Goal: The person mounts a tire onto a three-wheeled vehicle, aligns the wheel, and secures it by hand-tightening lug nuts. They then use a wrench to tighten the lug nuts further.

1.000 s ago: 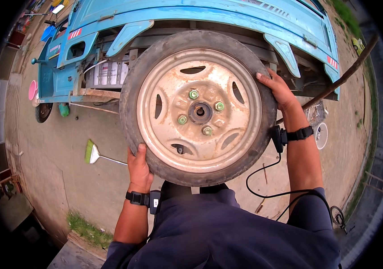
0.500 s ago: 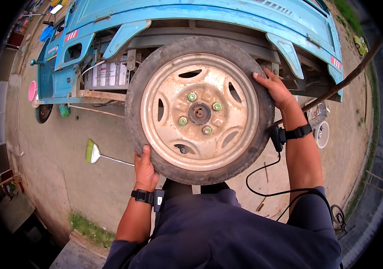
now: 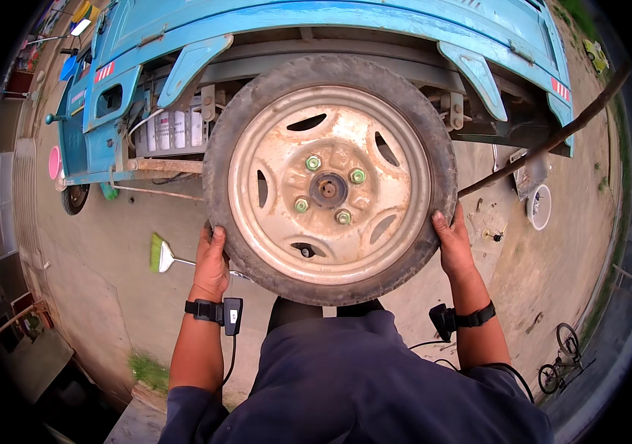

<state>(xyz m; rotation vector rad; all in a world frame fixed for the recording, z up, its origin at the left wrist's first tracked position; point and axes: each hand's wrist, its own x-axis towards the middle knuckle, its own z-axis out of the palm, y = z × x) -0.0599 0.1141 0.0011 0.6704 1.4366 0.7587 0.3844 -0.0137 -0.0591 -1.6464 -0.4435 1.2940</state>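
A car-sized wheel with a worn black tyre (image 3: pixel 219 174) and a rusty, cream steel rim (image 3: pixel 275 240) faces me below a blue cargo bed. Several greenish wheel nuts (image 3: pixel 358 176) ring its dark hub (image 3: pixel 328 190). Low on the tyre's left side, my left hand (image 3: pixel 212 264) is closed on the rubber, thumb in front. My right hand (image 3: pixel 455 244) grips the lower right side the same way. The fingers behind the tyre are partly hidden. Black straps with small boxes circle both wrists.
The blue vehicle (image 3: pixel 397 28) spans the top. A wooden pole (image 3: pixel 552 144) slants from the tyre's right side. A green-bristled broom (image 3: pixel 160 254) lies at left. On the right are a white bucket (image 3: pixel 538 206) and a bicycle (image 3: pixel 561 359); a pink basin (image 3: pixel 55 162) is far left.
My right hand has slid from the tyre's upper right down to its lower right. My left hand has shifted up and outward along the left side.
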